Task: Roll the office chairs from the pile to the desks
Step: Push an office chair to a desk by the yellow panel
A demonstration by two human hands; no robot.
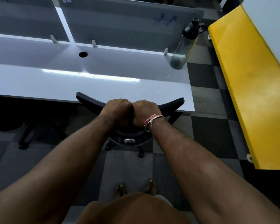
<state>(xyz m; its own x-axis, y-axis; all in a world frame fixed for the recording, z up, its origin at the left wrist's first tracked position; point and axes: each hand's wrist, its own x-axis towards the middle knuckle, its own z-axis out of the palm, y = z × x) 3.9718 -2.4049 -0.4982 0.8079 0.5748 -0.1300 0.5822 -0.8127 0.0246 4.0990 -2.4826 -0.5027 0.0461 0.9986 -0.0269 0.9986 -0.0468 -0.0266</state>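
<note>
Standing at six o'clock, with sandalled feet (135, 188) planted on the checkered carpet (128, 165). Reaching ahead toward twelve, both arms out straight. Curled the left hand (116, 109) and the right hand (144, 111) over the top edge of the office chair (129, 126), knuckles touching at the middle of the backrest; wore a thread band and bangle (153, 121) at the right wrist. Sat right against the near edge of the white desk (71, 81), that chair, with backrest tips just overlapping the desktop edge, base and castors on the carpet below the hands. Faced twelve o'clock, seat side toward the desk, back toward the person; ran nine to three along its curved top rail, parallel to the desk edge. Judged this chair as all but delivered, needing perhaps a last nudge under and a release. Showed a second dark chair (14, 117) at nine o'clock, seemingly at the same desk already. Could not tell how many remained in the pile, out of view. Further off, held a clear bottle (183, 46) with black cap at one o'clock on the desk's far right corner, grey partition panels (120, 25) beyond at twelve, a yellow panel (249, 86) at two o'clock.
</note>
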